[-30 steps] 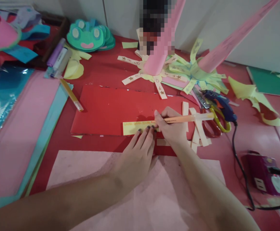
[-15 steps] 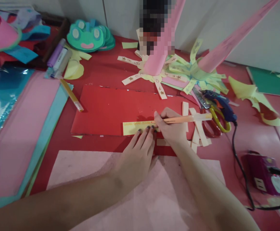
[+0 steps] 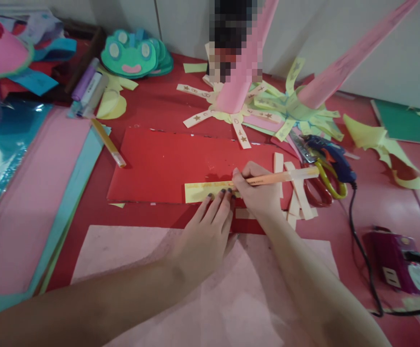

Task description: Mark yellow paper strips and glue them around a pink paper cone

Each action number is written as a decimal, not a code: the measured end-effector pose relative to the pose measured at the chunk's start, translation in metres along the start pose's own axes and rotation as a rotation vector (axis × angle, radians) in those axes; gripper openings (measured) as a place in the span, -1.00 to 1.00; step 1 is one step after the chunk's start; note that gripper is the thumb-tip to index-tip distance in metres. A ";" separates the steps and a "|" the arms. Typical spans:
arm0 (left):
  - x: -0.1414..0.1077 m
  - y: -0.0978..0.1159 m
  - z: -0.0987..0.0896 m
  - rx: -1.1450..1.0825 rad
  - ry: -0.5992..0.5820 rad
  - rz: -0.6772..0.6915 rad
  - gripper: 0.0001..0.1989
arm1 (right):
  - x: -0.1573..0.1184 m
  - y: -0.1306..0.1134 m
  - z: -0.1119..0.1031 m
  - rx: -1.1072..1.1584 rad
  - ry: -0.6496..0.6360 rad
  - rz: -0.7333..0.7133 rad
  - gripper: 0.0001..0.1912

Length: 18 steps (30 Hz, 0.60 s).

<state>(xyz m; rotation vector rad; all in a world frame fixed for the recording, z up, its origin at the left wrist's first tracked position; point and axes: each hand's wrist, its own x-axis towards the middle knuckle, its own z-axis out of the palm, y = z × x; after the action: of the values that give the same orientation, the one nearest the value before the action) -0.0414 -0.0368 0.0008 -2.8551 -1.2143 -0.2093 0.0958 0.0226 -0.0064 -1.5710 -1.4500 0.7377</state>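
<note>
Currently, on the red board (image 3: 159, 164), my flat left hand (image 3: 212, 224), grasping nothing, steadies the yellow strip (image 3: 195, 193) while my right hand (image 3: 256, 190) grips the orange pen (image 3: 282, 177), upper-edge marking seemingly partial, visible lower portion bare, covered remainder unverifiable.

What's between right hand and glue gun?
In the head view, pale paper strips with the held pen over them, then red and yellow scissor handles.

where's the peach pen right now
In the head view, the peach pen is in the right hand, right of centre, with its writing end at the yellow strip on the red board.
</note>
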 end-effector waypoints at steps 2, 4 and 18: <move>0.000 0.000 0.000 -0.003 -0.007 0.000 -0.52 | 0.000 0.000 0.000 0.014 -0.014 0.011 -0.63; 0.000 0.000 -0.001 -0.008 -0.012 0.002 -0.51 | 0.000 -0.001 0.000 0.012 -0.020 0.015 -0.62; -0.001 0.001 -0.001 -0.027 -0.044 -0.002 -0.51 | 0.000 -0.001 0.000 -0.029 0.000 -0.068 -0.64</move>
<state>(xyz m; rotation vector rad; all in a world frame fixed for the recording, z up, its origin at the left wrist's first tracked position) -0.0419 -0.0381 0.0018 -2.8962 -1.2316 -0.1654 0.0952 0.0227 -0.0056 -1.5355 -1.5127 0.6799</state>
